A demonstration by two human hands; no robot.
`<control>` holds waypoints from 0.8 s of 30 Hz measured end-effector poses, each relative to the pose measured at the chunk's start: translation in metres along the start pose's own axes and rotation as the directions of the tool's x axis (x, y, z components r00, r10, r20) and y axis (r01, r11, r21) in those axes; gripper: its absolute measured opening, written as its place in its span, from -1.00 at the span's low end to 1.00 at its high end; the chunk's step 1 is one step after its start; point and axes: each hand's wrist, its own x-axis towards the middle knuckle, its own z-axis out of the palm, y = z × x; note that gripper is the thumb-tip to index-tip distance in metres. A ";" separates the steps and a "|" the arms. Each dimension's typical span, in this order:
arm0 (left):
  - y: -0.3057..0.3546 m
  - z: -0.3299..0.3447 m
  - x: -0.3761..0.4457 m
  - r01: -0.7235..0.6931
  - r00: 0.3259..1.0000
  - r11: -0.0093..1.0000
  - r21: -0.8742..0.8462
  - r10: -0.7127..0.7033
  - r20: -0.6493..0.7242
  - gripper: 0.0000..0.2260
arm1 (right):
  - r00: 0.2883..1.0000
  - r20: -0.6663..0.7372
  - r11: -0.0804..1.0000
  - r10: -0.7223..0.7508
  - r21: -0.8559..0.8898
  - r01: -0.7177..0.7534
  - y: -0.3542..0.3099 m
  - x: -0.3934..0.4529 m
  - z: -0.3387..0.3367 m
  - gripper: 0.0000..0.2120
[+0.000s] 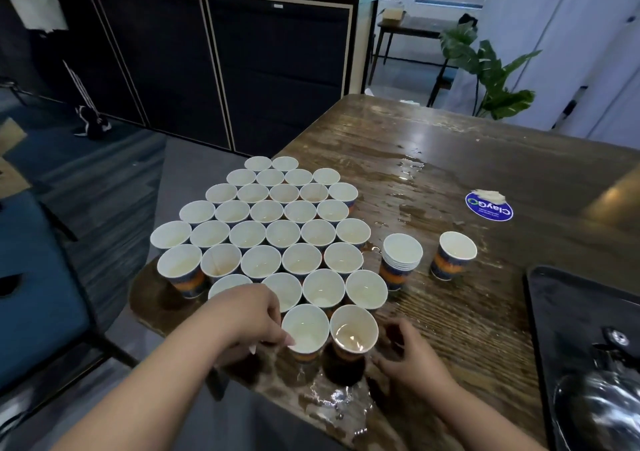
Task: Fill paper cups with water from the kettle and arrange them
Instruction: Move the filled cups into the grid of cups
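Several paper cups (284,232) stand packed together on the left part of the wooden table (485,153). Two more cups stand at the near edge of the group. My left hand (249,315) pinches the rim of the left one (306,327), which looks pale inside. My right hand (410,353) curls round the right side of the other cup (353,327), which holds water, fingertips at its lower wall. The shiny metal kettle (595,402) lies on a black tray (540,312) at the right edge, partly cut off.
A stack of nested cups (401,255) and a single cup (457,251) stand right of the group. Water is pooled on the table at the back (408,170) and by the near edge (332,395). A blue round sticker (488,206) lies further back. A chair (34,295) stands at the left.
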 end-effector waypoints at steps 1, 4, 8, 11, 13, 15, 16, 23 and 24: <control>0.003 -0.009 0.001 -0.027 1.000 1.000 -0.006 0.026 -0.016 -0.70 | 1.000 -0.022 0.999 0.023 -0.025 -0.023 0.007 0.001 -0.007 -0.59; 0.017 -0.033 0.007 -0.110 0.985 0.992 -0.053 0.102 -0.139 -0.67 | 0.975 -0.189 0.993 0.115 -0.003 -0.118 0.021 0.008 -0.031 -0.72; 0.042 -0.057 0.032 -0.292 0.919 0.952 -0.097 0.251 -0.306 -0.64 | 0.863 -0.460 0.978 0.207 0.082 -0.191 0.018 0.024 -0.069 -0.80; 0.065 -0.062 0.057 -0.430 0.869 0.897 -0.101 0.381 -0.317 -0.52 | 0.773 -0.589 0.971 0.236 0.119 -0.206 0.016 0.039 -0.087 -0.71; 0.083 -0.061 0.071 -0.512 0.835 0.854 -0.097 0.467 -0.291 -0.43 | 0.733 -0.633 0.967 0.250 0.125 -0.221 0.016 0.048 -0.096 -0.64; 0.103 -0.055 0.087 -0.566 0.807 0.823 -0.055 0.539 -0.241 -0.33 | 0.701 -0.661 0.961 0.268 0.127 -0.247 0.014 0.054 -0.105 -0.56; 0.112 -0.051 0.095 -0.577 0.803 0.816 -0.036 0.559 -0.207 -0.29 | 0.695 -0.661 0.955 0.282 0.124 -0.270 0.012 0.057 -0.109 -0.49; 0.169 -0.012 0.143 -0.565 0.820 0.815 0.129 0.573 -0.023 -0.10 | 0.781 -0.502 0.912 0.371 0.038 -0.409 0.011 0.081 -0.136 -0.08; 0.174 -0.010 0.147 -0.556 0.826 0.817 0.153 0.563 -0.006 -0.09 | 0.794 -0.474 0.911 0.379 0.042 -0.410 0.011 0.087 -0.141 -0.05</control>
